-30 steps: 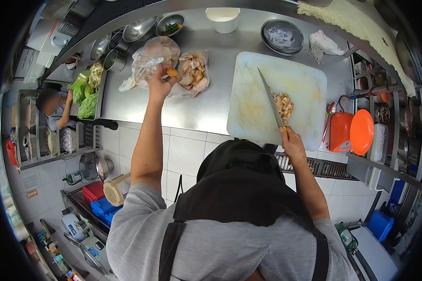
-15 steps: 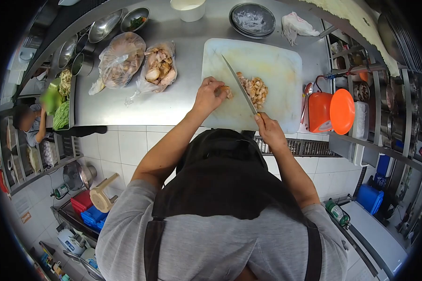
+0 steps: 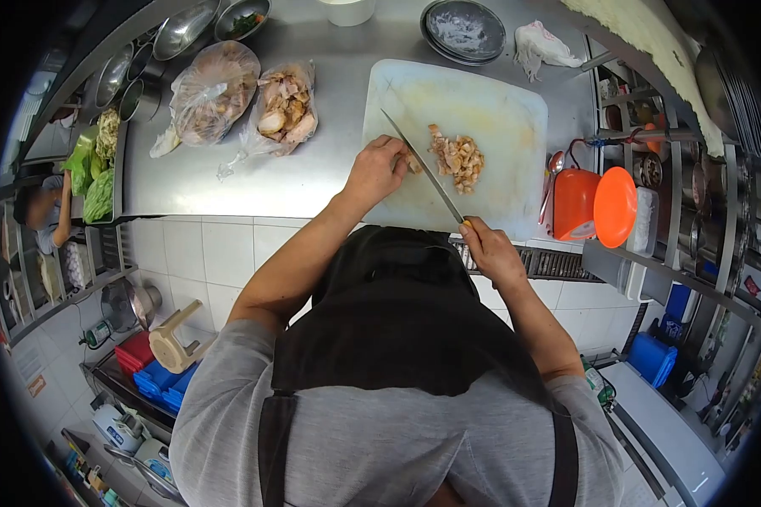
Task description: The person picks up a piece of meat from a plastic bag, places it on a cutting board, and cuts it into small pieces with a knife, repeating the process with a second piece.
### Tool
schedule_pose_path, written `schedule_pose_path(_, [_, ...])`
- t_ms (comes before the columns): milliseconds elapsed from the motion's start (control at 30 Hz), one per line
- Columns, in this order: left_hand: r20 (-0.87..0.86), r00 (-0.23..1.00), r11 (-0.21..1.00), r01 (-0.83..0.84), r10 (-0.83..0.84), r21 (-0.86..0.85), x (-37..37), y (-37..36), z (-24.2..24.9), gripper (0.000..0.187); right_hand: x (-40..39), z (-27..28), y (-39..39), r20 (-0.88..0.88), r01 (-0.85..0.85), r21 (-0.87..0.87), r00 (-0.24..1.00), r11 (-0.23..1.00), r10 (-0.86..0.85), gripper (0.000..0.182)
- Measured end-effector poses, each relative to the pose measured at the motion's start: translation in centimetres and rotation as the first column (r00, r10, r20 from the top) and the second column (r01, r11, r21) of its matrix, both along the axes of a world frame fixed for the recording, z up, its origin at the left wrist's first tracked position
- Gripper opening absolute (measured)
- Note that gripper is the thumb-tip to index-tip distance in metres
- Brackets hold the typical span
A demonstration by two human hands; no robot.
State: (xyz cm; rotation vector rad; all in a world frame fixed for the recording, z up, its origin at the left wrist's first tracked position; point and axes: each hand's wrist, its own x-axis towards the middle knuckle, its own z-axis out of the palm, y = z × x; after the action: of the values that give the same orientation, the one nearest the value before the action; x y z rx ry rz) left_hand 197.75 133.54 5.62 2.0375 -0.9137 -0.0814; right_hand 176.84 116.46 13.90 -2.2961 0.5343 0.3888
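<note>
My right hand is wrapped round the handle of a long knife, whose blade points up and left over the white cutting board. On the board's left side, my left hand pinches a small piece of brownish meat beside the blade. Its fingertips are close to the metal and partly hide the piece. A pile of chopped meat lies right of the knife. Two clear plastic bags, one rounded and one with larger meat pieces, rest on the steel counter.
Dark round plates and a white cloth lie beyond the board. An orange container, an orange lid and a spoon are at the right. Metal bowls stand back left. Another person's arm reaches toward green vegetables.
The knife has shifted left, away from the chopped pile and closer to my left fingers. My right hand has moved slightly lower and right. The whole view has shifted a little.
</note>
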Motion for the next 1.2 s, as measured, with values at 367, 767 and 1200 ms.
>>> schedule_pose_path(367, [-0.082, 0.994, 0.996, -0.077, 0.073, -0.044, -0.8, 0.0, 0.0, 0.014, 2.7, 3.8, -0.2, -0.213, -0.013, 0.085, 0.977, 0.996, 0.031, 0.034])
schedule_pose_path(767, [-0.125, 0.989, 0.995, -0.089, 0.082, -0.050, -0.6, 0.0, -0.6, 0.016, 6.2, -1.6, 0.6, -0.109, -0.106, 0.037, 0.988, 0.994, 0.109, 0.030])
schedule_pose_path(1200, [-0.189, 0.971, 0.988, -0.154, 0.148, -0.018, 1.3, 0.5, -1.2, 0.019, 9.5, -4.4, 1.0, 0.019, -0.200, 0.032, 0.980, 0.979, 0.200, 0.038])
